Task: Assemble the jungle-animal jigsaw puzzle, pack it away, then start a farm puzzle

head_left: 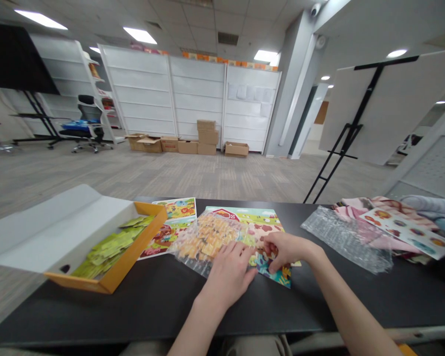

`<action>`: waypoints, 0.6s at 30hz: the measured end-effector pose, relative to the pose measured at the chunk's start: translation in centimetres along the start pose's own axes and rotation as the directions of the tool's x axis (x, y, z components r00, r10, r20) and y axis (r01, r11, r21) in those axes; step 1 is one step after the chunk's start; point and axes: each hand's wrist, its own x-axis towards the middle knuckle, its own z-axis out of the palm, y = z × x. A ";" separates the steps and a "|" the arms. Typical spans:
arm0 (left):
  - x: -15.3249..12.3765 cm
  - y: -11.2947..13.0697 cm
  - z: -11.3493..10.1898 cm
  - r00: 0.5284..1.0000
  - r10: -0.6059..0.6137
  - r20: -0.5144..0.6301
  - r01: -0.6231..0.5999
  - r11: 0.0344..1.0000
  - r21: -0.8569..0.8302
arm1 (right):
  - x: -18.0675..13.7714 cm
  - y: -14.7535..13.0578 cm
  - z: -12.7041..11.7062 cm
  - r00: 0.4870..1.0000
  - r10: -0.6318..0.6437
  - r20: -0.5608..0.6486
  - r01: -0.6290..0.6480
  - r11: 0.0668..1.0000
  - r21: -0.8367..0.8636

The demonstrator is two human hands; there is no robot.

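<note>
A clear plastic bag of orange-yellow jigsaw pieces [202, 236] lies on the black table, overlapping a colourful farm-picture puzzle [269, 217]. My left hand [230, 267] rests at the bag's near right edge with its fingers laid out and its thumb apart. Over the lower right of the puzzle, my right hand [286, 246] has its fingers bent toward the thumb. Whatever sits between those fingertips is hidden or too small to make out. A blue and green corner of the puzzle shows beneath that hand.
On the left stands an open yellow box [124, 267] with green pieces inside. Picture sheets [183, 210] lie behind the bag. To the right are crumpled clear plastic packaging [348, 242], a sticker sheet [408, 232] and folded cloth [356, 203]. The table's front edge [133, 340] is near me.
</note>
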 end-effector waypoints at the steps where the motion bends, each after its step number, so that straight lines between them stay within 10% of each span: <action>1: 0.0 0.0 0.0 1.000 -0.002 0.007 0.002 1.000 0.001 | 0.0 0.0 0.0 1.000 0.004 0.018 -0.005 1.000 0.025; 18: 0.0 0.0 0.8 0.999 0.005 0.033 -0.003 0.999 -0.036 | 0.0 0.1 -0.1 0.986 -0.134 0.095 0.118 0.979 0.164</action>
